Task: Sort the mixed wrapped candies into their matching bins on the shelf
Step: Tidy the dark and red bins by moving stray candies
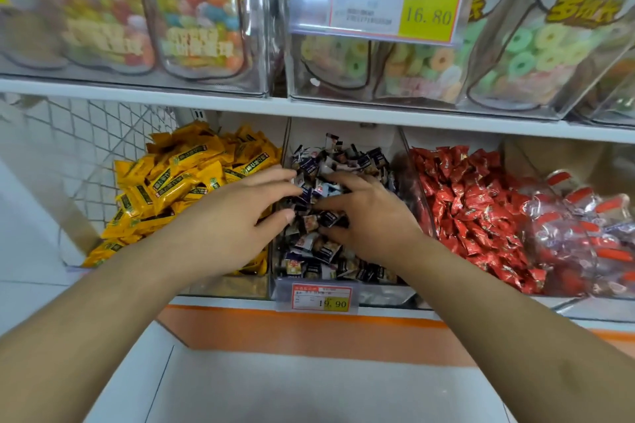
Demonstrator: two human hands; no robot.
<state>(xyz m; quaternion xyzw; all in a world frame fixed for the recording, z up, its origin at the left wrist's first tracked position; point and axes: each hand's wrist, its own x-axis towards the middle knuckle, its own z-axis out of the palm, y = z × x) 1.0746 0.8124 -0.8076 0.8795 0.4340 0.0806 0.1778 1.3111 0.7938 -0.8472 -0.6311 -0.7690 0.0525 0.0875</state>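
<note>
- Head view: both hands were seen sunk in the middle bin (347,288) at frame centre, over the dark-wrapped candies (319,247);
- left hand (237,220) lay spread, fingers straight, reaching in from the yellow candies (178,178) at its left; nothing seen gripped;
- right hand (364,216) was curled over the pile, fingers bent; any candy held could not be told;
- candies lay directly beneath and between both hands; red candies (464,203) sat right, nearer the right hand.
</note>
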